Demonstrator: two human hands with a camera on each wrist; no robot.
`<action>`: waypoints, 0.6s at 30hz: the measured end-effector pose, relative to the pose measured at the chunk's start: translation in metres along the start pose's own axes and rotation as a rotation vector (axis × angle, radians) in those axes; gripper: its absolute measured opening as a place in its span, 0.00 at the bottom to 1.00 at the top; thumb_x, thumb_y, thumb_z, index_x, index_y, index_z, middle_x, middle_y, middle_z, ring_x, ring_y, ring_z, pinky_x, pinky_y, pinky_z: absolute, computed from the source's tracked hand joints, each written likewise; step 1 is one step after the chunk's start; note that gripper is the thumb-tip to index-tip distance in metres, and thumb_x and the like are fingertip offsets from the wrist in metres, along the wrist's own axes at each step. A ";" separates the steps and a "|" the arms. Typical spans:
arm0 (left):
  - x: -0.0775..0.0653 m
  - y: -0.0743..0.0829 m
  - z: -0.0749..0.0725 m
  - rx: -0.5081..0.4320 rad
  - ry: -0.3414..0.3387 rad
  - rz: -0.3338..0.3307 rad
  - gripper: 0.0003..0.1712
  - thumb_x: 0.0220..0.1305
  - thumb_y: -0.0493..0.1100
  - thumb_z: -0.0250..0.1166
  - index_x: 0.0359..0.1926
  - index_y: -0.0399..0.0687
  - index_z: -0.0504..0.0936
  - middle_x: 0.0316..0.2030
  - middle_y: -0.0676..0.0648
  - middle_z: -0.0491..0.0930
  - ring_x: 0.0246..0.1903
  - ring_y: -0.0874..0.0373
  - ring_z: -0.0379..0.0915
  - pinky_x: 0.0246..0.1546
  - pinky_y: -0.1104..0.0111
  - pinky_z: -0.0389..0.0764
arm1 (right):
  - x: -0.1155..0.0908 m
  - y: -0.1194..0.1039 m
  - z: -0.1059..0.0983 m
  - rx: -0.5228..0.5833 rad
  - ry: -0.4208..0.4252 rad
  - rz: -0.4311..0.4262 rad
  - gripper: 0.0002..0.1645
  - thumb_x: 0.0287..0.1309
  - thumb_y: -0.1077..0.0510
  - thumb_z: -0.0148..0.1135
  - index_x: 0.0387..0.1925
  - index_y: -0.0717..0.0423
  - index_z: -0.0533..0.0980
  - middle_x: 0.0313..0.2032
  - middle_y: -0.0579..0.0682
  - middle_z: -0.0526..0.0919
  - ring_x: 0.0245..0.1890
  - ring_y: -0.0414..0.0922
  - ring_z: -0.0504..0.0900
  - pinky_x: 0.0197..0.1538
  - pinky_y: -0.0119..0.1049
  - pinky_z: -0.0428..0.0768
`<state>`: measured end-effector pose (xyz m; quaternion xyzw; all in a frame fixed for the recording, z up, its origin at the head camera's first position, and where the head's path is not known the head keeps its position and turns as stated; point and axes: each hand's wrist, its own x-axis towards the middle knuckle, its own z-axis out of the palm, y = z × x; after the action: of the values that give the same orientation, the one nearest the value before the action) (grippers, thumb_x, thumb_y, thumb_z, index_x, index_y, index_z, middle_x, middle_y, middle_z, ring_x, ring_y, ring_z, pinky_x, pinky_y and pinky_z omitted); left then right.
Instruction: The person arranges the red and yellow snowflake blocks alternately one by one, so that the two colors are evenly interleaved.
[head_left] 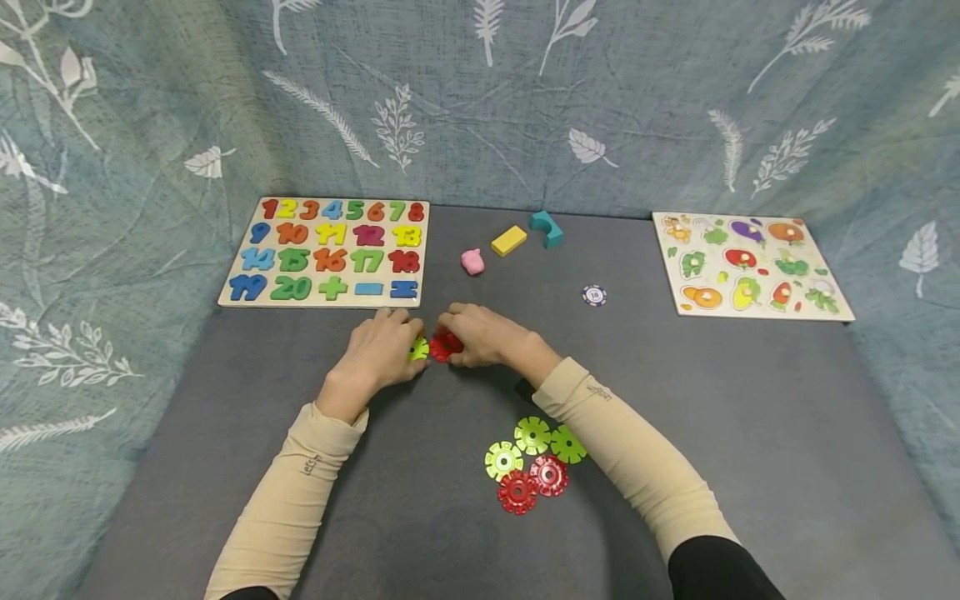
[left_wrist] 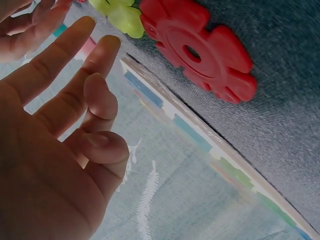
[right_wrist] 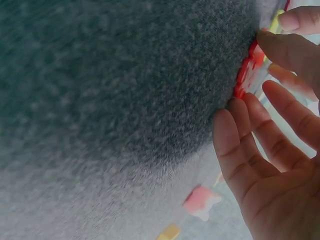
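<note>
Near the number board's front edge, both hands work close together over a row of notched plastic discs. My left hand (head_left: 378, 346) pinches a yellow-green disc (head_left: 417, 348) between thumb and fingers, its other fingers loosely bent. Right beside it, my right hand (head_left: 483, 333) has thumb and fingertips on opposite edges of a red disc (head_left: 445, 346). Another red disc (left_wrist: 192, 52) lies flat by the left palm in the left wrist view; the hand hides it in the head view. Edges of the yellow-green and red discs meet.
Several loose red and green discs (head_left: 532, 435) lie near the right forearm. Behind stand a number puzzle board (head_left: 322, 302), pink figure (head_left: 472, 262), yellow block (head_left: 508, 241) and teal arch block (head_left: 551, 229). Rightward are a chip (head_left: 595, 295) and a vegetable puzzle board (head_left: 716, 304).
</note>
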<state>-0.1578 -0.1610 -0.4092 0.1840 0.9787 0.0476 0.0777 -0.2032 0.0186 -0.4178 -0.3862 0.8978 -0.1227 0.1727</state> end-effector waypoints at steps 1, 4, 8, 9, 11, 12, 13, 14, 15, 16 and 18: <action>0.000 0.000 0.000 -0.002 0.005 0.004 0.26 0.53 0.55 0.71 0.48 0.44 0.81 0.43 0.42 0.79 0.41 0.47 0.69 0.38 0.55 0.76 | -0.001 0.000 0.000 0.005 0.004 -0.004 0.26 0.56 0.52 0.67 0.55 0.56 0.75 0.49 0.51 0.78 0.44 0.44 0.76 0.51 0.36 0.78; 0.003 0.002 -0.001 -0.003 0.013 0.018 0.28 0.53 0.56 0.71 0.49 0.43 0.81 0.44 0.42 0.80 0.43 0.47 0.70 0.41 0.54 0.76 | -0.007 0.003 -0.001 0.007 0.020 -0.013 0.25 0.56 0.53 0.68 0.54 0.56 0.76 0.47 0.51 0.79 0.43 0.43 0.76 0.51 0.36 0.77; 0.010 0.008 -0.002 0.005 0.004 0.036 0.30 0.52 0.59 0.71 0.51 0.44 0.81 0.45 0.42 0.80 0.44 0.46 0.71 0.43 0.53 0.76 | -0.017 0.008 -0.002 -0.015 0.033 -0.023 0.24 0.56 0.51 0.68 0.53 0.56 0.77 0.45 0.50 0.79 0.40 0.44 0.76 0.48 0.37 0.76; 0.011 0.010 -0.002 0.011 0.000 0.042 0.31 0.52 0.59 0.71 0.51 0.44 0.81 0.44 0.42 0.80 0.44 0.46 0.71 0.43 0.53 0.76 | -0.019 0.010 -0.002 -0.022 0.034 -0.026 0.24 0.56 0.51 0.67 0.53 0.56 0.77 0.45 0.50 0.79 0.40 0.43 0.75 0.48 0.37 0.76; 0.014 0.014 -0.002 0.018 -0.004 0.050 0.32 0.52 0.60 0.71 0.52 0.46 0.81 0.44 0.43 0.80 0.43 0.47 0.70 0.43 0.53 0.75 | -0.024 0.012 -0.002 -0.030 0.038 -0.026 0.24 0.56 0.50 0.67 0.53 0.55 0.77 0.45 0.50 0.79 0.40 0.43 0.75 0.48 0.38 0.76; 0.015 0.016 -0.002 0.022 -0.005 0.054 0.32 0.52 0.60 0.71 0.52 0.46 0.81 0.44 0.43 0.80 0.43 0.47 0.70 0.43 0.54 0.75 | -0.026 0.013 -0.002 -0.030 0.039 -0.023 0.24 0.56 0.50 0.68 0.54 0.54 0.77 0.44 0.49 0.79 0.40 0.43 0.75 0.48 0.38 0.76; 0.016 0.017 -0.001 0.025 -0.006 0.054 0.32 0.51 0.60 0.71 0.53 0.47 0.81 0.44 0.43 0.80 0.43 0.47 0.70 0.42 0.54 0.75 | -0.028 0.014 -0.001 -0.032 0.041 -0.021 0.25 0.56 0.50 0.67 0.54 0.54 0.77 0.45 0.49 0.79 0.40 0.43 0.75 0.48 0.38 0.76; 0.016 0.018 0.000 0.026 -0.006 0.055 0.32 0.51 0.60 0.71 0.53 0.47 0.81 0.44 0.43 0.80 0.43 0.47 0.70 0.42 0.54 0.74 | -0.030 0.015 -0.001 -0.032 0.044 -0.020 0.25 0.56 0.50 0.68 0.54 0.53 0.77 0.44 0.49 0.79 0.39 0.42 0.75 0.48 0.38 0.76; 0.017 0.019 0.000 0.027 -0.006 0.056 0.33 0.51 0.60 0.71 0.54 0.47 0.81 0.44 0.43 0.80 0.42 0.48 0.70 0.43 0.54 0.74 | -0.031 0.015 -0.001 -0.031 0.046 -0.017 0.25 0.56 0.49 0.68 0.54 0.53 0.77 0.45 0.48 0.79 0.39 0.42 0.75 0.48 0.38 0.76; 0.018 0.019 0.000 0.027 -0.007 0.058 0.33 0.51 0.60 0.71 0.54 0.47 0.80 0.45 0.43 0.80 0.43 0.48 0.70 0.43 0.54 0.74 | -0.033 0.016 -0.001 -0.026 0.048 -0.015 0.25 0.56 0.49 0.68 0.54 0.53 0.77 0.45 0.48 0.79 0.39 0.42 0.75 0.48 0.38 0.76; 0.020 0.021 0.001 0.027 -0.009 0.061 0.34 0.51 0.60 0.71 0.55 0.47 0.80 0.46 0.42 0.80 0.43 0.47 0.70 0.44 0.54 0.75 | -0.036 0.016 -0.001 -0.019 0.050 -0.012 0.25 0.56 0.49 0.68 0.54 0.52 0.77 0.45 0.48 0.80 0.40 0.42 0.75 0.48 0.38 0.76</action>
<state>-0.1684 -0.1345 -0.4103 0.2151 0.9728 0.0359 0.0784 -0.1908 0.0560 -0.4149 -0.3901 0.9005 -0.1249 0.1459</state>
